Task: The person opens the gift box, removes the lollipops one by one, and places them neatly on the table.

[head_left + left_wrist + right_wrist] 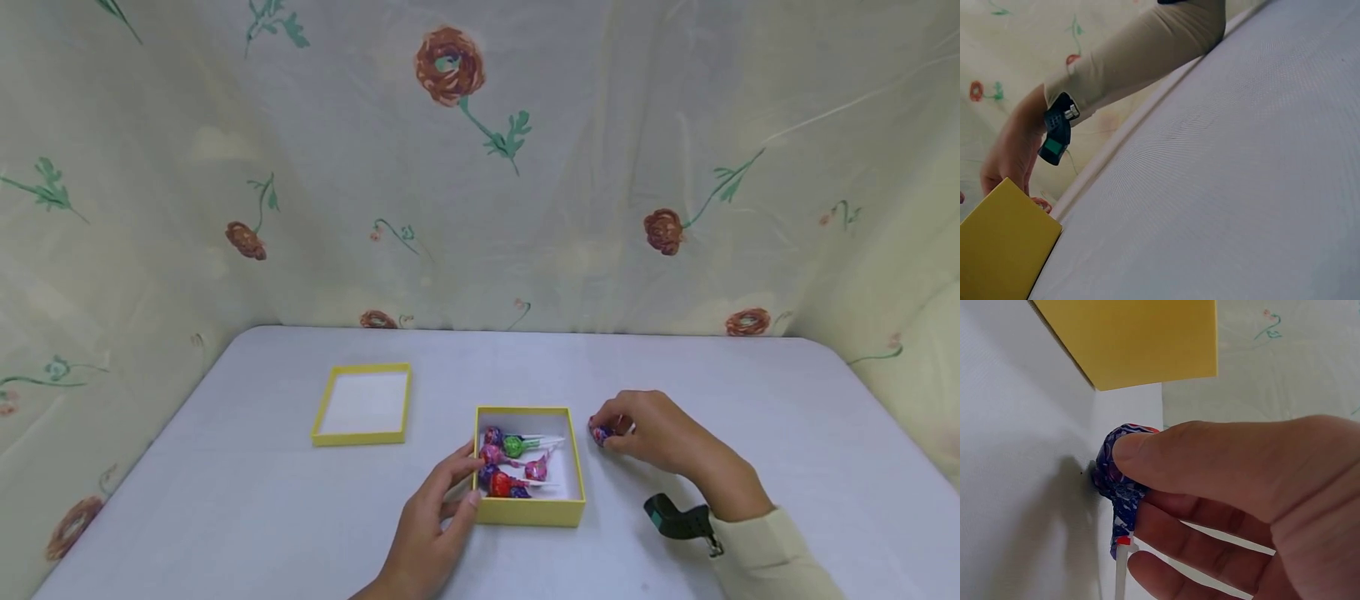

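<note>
My right hand [648, 429] pinches a lollipop [602, 434] in a dark blue and purple wrapper, just right of the yellow box. In the right wrist view, the thumb presses on the wrapped head of the lollipop [1124, 462], and its white stick points down. My left hand [435, 521] rests against the left wall of the yellow box [528, 512], with its thumb by the front left corner. Several wrapped lollipops [501, 483], red, green, pink and dark blue, lie inside it. The left hand itself is not visible in the left wrist view.
A yellow-rimmed box lid [360, 438] lies on the white table [225, 500], left of and behind the box. Floral cloth [570, 167] hangs around the table's back and sides. A dark wrist device [678, 521] is strapped at my right sleeve.
</note>
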`<state>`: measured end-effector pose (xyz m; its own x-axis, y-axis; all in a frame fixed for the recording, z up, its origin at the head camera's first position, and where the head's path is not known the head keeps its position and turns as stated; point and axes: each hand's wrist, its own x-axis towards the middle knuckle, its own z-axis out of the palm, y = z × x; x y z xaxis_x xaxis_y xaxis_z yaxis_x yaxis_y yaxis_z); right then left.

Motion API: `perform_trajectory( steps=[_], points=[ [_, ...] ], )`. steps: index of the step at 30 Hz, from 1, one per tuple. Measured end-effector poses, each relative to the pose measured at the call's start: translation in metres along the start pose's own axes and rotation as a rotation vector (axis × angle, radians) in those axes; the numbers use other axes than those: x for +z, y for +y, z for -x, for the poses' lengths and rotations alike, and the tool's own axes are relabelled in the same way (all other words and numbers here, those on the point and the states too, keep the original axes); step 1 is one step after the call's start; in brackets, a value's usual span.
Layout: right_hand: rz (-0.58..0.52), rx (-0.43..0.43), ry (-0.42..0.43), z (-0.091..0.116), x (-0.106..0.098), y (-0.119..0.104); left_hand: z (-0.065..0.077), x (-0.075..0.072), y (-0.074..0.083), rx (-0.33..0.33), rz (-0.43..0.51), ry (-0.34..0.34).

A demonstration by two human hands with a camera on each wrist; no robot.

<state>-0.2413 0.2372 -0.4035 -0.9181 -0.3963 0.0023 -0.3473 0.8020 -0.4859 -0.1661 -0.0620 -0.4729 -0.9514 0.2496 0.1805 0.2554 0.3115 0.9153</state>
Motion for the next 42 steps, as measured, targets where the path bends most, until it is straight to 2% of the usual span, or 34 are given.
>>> perform_trajectory(
  steps=[8,16,25,29,34,37,42],
  points=[
    [0.008,0.034,-0.023,-0.0034,0.0031,-0.0012,-0.0002,-0.0019,0.0028,-0.001,-0.004,-0.001],
    [0.034,0.003,-0.018,-0.0018,0.0049,-0.0010,0.0000,-0.0023,0.0035,-0.019,0.030,-0.017],
    [0.021,0.011,-0.008,-0.0027,0.0085,-0.0012,0.0013,-0.0038,0.0020,-0.043,0.033,-0.029],
    [0.033,0.006,0.010,-0.0030,0.0051,-0.0027,-0.0004,-0.0045,0.0021,-0.019,0.026,-0.017],
    [0.044,0.055,-0.001,0.0002,0.0011,-0.0030,-0.0016,-0.0024,0.0017,0.009,0.037,-0.019],
    [0.039,0.069,-0.012,0.0011,0.0009,-0.0018,-0.0019,-0.0016,0.0009,0.002,0.044,-0.033],
    [0.037,0.045,-0.001,-0.0012,0.0005,-0.0033,-0.0024,-0.0031,0.0001,-0.012,0.034,-0.031]
  ],
)
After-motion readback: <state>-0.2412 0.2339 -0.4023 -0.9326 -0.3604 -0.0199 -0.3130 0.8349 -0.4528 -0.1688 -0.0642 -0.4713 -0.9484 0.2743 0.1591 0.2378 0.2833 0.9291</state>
